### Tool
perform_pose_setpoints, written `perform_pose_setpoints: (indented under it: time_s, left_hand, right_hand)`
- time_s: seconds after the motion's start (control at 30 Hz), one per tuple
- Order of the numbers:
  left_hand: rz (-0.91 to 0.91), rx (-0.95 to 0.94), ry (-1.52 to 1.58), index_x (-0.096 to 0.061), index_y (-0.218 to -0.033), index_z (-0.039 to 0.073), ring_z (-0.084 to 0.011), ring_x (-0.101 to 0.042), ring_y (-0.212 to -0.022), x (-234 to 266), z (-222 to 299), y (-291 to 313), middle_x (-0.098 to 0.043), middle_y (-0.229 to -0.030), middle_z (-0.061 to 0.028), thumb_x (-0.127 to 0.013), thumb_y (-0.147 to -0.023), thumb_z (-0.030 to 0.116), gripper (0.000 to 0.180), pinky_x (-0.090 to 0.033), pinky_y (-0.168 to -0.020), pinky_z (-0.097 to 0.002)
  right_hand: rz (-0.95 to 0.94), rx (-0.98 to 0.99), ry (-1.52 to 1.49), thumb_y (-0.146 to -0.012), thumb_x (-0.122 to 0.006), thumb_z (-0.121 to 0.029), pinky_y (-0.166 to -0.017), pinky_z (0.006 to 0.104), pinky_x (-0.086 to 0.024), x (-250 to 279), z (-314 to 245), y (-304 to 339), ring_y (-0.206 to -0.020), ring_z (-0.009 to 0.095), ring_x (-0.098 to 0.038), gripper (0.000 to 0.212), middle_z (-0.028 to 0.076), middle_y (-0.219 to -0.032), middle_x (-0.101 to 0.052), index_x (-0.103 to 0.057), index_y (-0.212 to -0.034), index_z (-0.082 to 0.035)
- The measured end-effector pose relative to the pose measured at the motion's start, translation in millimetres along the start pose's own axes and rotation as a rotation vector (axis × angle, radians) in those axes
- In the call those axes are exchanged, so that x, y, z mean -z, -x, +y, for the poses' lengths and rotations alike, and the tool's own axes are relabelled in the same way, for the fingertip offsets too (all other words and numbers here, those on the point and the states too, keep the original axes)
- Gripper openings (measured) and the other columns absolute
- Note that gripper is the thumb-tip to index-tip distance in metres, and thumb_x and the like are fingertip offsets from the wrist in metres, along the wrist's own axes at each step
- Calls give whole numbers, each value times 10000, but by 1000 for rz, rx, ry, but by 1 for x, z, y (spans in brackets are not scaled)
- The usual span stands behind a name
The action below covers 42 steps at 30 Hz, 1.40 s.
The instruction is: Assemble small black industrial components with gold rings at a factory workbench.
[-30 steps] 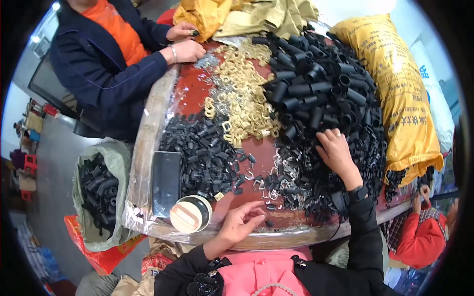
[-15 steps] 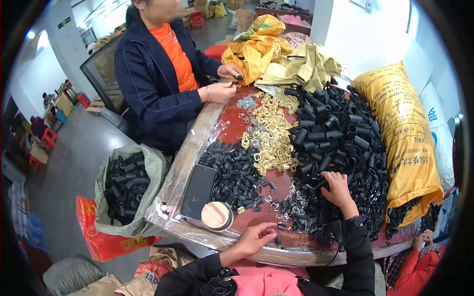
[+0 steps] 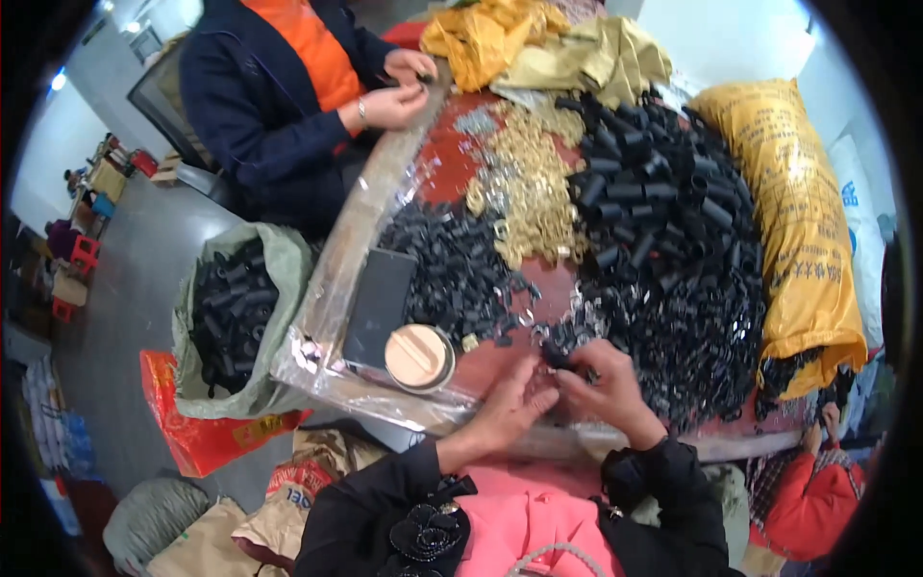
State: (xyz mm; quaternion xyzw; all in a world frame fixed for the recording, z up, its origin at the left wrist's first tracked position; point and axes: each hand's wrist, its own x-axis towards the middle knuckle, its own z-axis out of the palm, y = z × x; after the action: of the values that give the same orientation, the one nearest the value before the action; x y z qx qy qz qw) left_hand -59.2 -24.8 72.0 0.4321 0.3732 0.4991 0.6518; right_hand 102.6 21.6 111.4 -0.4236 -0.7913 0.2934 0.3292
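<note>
Both my hands meet just above the near edge of the red table (image 3: 478, 370). My right hand (image 3: 611, 389) pinches a small black plastic part (image 3: 557, 354), its exact kind unclear. My left hand (image 3: 514, 402) is beside it with fingers drawn together near the part; whatever lies between them is too small to make out. Beyond my hands lie small black plastic pieces (image 3: 452, 264) and brass-coloured metal buckles (image 3: 529, 192). A big heap of black plastic tubes (image 3: 654, 192) is to the right, with loose small black pieces (image 3: 663, 337) on its near side.
A round lidded container (image 3: 419, 357) and a flat black box (image 3: 380, 298) stand left. A green sack (image 3: 288, 317) of black tubes is beside the table. Across the left corner, another person's hands (image 3: 399, 96) work. A yellow sack (image 3: 803, 231) lines the right edge.
My right hand has left the black heap and come left to my left hand, now holding a black part. My left hand has closed its fingers. The view has tipped downward.
</note>
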Motion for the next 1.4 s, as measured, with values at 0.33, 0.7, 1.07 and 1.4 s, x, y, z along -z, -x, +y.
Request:
perform_pose_setpoints:
  time_s: [0.33,0.7,1.07,1.4]
  left_hand:
    - [52,155,53,-378,-1167,19,-99,-510,-849,51,-19,-4,-532,-946,-50,-506,-845,117,360,-423,-744,-233]
    - [-138,302,5,-393,-1150,21,-81,-504,-798,81,-22,-24,-518,-971,-42,-530,-827,94,359,-430,-679,-212]
    - [-127,166,-110,-463,-1076,38,-44,-477,-768,60,-5,-16,-524,-899,-1,-572,-783,73,315,-411,-628,-190]
    - [-38,-10,-383,-526,-921,23,-61,-471,-688,19,20,-3,-525,-769,8,-610,-767,127,203,-405,-622,-206]
  right_hand:
    - [-185,-56,-116,-684,-618,-65,-568,317,-405,-46,46,8,-634,222,-513,199,75,-713,-516,-554,-869,-28]
    - [-72,327,505,-652,-567,-68,-631,325,-378,-65,90,-42,-694,222,-489,186,50,-756,-503,-568,-837,-60]
    - [-242,95,583,-714,-493,-73,-608,340,-380,-56,44,-40,-694,261,-481,88,92,-736,-475,-463,-796,-60]
    - [-239,-471,-646,-816,-500,-30,-473,214,-378,-24,-5,9,-514,105,-472,118,31,-655,-504,-446,-920,-17]
